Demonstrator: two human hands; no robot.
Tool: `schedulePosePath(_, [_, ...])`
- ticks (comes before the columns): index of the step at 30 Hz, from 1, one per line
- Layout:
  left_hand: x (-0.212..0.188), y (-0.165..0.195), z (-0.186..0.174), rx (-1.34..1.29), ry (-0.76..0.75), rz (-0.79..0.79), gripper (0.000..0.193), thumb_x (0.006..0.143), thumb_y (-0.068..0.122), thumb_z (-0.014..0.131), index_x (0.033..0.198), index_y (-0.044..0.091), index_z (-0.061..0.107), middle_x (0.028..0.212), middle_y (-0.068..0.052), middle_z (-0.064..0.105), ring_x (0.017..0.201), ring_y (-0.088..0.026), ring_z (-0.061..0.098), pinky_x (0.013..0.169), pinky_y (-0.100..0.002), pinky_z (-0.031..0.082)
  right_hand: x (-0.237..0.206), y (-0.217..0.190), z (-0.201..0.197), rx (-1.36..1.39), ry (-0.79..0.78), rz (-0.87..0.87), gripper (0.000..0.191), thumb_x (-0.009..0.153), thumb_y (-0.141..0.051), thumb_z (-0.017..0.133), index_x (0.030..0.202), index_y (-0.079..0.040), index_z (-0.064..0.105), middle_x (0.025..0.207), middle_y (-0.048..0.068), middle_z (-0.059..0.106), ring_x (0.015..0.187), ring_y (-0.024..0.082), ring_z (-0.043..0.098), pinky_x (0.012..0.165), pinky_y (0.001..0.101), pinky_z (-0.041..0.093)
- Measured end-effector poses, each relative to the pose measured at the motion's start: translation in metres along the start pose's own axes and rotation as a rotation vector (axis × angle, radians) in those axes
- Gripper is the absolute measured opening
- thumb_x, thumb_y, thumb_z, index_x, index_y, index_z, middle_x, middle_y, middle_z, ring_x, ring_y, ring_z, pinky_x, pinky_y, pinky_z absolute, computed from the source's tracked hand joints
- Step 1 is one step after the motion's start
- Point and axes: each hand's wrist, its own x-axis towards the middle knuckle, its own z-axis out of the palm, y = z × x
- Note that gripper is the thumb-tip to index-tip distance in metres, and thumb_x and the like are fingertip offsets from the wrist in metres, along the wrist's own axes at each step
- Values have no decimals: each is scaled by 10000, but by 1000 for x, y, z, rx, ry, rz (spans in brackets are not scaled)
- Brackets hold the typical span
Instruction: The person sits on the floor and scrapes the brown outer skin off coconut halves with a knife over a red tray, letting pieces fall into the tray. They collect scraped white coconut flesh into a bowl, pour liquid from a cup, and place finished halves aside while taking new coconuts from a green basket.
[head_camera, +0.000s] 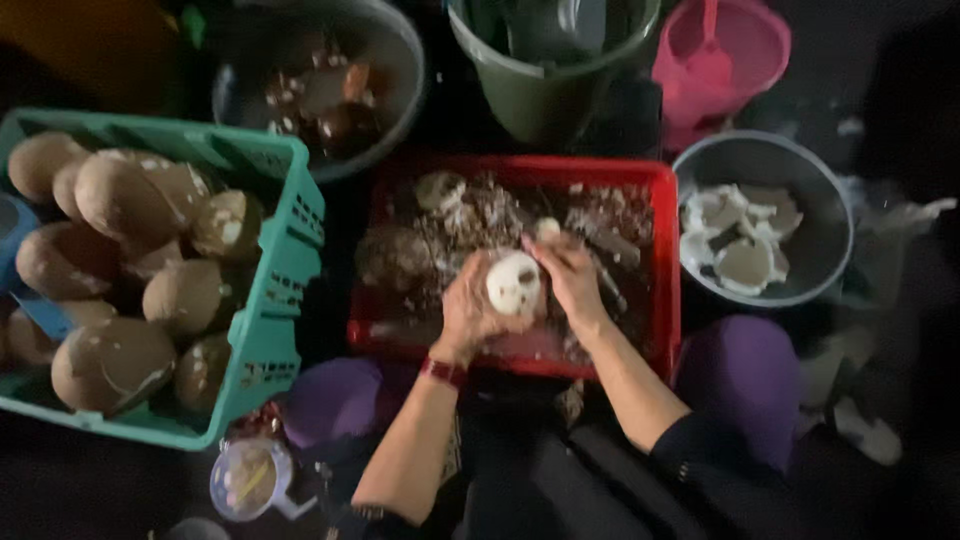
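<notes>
My left hand (466, 310) holds a round white peeled coconut piece (514, 284) over a red tray (664, 262). My right hand (571, 278) rests against the right side of that piece, fingers curled at its top; a small tool may be in it, but blur hides it. The tray is full of brown and white coconut shavings (470, 222). A red band sits on my left wrist.
A green crate (282, 262) of brown husked coconuts (130, 195) stands at left. A grey bowl (826, 222) of white coconut pieces is at right. Behind are a dark bowl (395, 60), a green bucket (545, 95) and a pink bucket (725, 50). A small cup (248, 480) sits near my left elbow.
</notes>
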Motion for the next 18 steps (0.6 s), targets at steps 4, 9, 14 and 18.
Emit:
schedulePosePath(4, [5,-1,-2,766,-70,-202,1027,542,657,891,1365,141,556,1303,-35,669,1165,-205,691,1005,-329,582,6,5,1,-623,106,-391,344,993,-395,608,1205,-186,780,1543,86,523,1420,274,512,1159,469,437])
schedulePosePath(9, [7,30,1,848,-51,85,1131,532,585,948,1419,62,481,1414,-176,553,1252,-356,601,1029,-444,526,27,15,-14,3,-5,40,377,975,-425,633,1191,-150,772,1519,27,533,1349,272,604,1175,457,427])
schedulePosePath(14, [1,74,6,1065,-101,112,1069,430,447,1000,1346,116,560,1342,-145,569,1255,-390,552,1024,-519,491,30,31,-25,70,135,406,387,984,-380,619,1219,-112,768,1355,14,680,1319,129,488,1135,422,276])
schedulePosePath(18, [3,93,18,977,-85,-83,1033,492,329,951,1404,154,499,1328,-118,571,1254,-325,589,989,-456,572,23,37,-25,312,22,88,386,1008,-317,652,1219,-15,767,1193,93,757,1133,184,641,1093,377,418])
